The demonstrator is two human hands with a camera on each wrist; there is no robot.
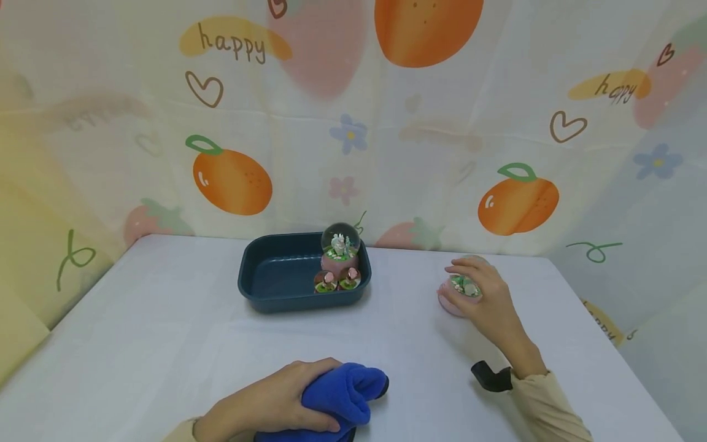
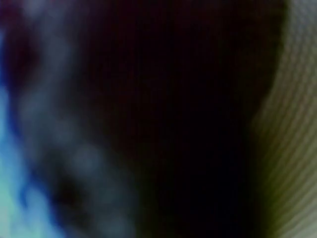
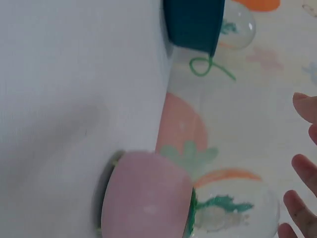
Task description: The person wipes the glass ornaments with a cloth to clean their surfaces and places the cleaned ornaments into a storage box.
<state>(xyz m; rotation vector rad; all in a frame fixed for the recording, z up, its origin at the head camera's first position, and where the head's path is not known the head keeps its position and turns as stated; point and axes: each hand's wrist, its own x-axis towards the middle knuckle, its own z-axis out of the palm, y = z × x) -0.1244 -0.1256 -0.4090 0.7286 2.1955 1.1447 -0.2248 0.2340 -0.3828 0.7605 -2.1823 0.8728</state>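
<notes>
A snow globe with a pink base (image 1: 449, 303) stands upright on the table's right side, a white figure and greenery inside its dome. Around its top is my right hand (image 1: 493, 302), partly hiding it. In the right wrist view the slightly bent fingers (image 3: 303, 210) lie beside the clear dome (image 3: 237, 215), with a gap visible at some of them. At the front my left hand (image 1: 270, 394) grips a bunched blue cloth (image 1: 339, 393), thumb and fingers around it. The left wrist view is mostly dark and blurred, with blue at its left edge.
A dark teal tray (image 1: 301, 303) stands at the back, left of the right hand. Inside, at its right end, are another pink-based snow globe (image 1: 340, 243) and two small globes (image 1: 326, 282). A printed fabric backdrop (image 1: 309, 135) hangs behind the white table (image 1: 166, 344).
</notes>
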